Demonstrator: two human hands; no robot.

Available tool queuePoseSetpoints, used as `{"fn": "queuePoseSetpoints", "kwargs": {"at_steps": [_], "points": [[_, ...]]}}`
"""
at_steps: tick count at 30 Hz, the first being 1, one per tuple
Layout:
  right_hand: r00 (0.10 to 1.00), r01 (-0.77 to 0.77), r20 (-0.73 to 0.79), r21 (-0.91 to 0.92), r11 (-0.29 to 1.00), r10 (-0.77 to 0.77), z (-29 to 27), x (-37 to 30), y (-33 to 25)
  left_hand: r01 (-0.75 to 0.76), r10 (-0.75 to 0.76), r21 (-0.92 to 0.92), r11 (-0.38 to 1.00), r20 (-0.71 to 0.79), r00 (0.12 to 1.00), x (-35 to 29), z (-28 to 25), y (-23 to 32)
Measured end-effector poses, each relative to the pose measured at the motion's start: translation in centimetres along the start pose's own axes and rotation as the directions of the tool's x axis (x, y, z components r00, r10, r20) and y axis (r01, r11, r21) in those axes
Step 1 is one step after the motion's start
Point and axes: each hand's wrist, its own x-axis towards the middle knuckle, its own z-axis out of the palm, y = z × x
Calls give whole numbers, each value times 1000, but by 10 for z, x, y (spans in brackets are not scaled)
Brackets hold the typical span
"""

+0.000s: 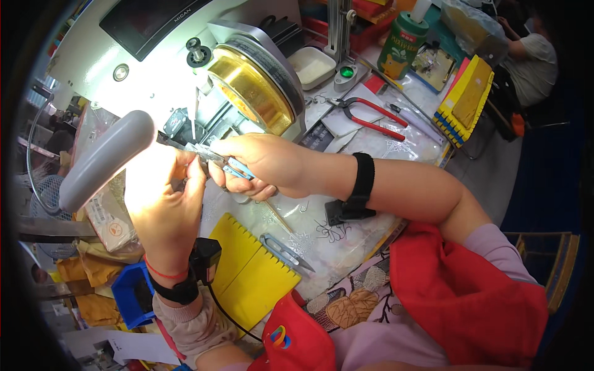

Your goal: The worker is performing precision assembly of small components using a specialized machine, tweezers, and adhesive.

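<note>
Blue-handled tool [240,169] is clutched in the right grip [263,157], partly covered; left grip [164,198] is glare-washed beside it, hold can't be told.

Left of centre, my left hand [162,201] meets my right hand [263,159], a small tool [240,169] in its grip, below a reel [272,102]; pliers [392,115] lie right, snips [281,250] below, a bin [127,289] lower left.

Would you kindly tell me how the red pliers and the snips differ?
The pliers have red handles; the snips have a grey-blue body. The pliers look larger than the snips. The pliers' head points to the picture's upper left, the snips' tip to its lower right. Both lie unheld.
</note>
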Motion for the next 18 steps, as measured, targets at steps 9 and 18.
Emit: {"fn": "queuePoseSetpoints", "kwargs": {"at_steps": [9, 18], "points": [[988, 149, -11, -235, 961, -156, 3, -12, 1, 233, -237, -69, 970, -55, 970, 10, -27, -36], [891, 345, 57, -729, 592, -451, 19, -20, 16, 241, -249, 384, 891, -28, 968, -24, -66, -191]]}}
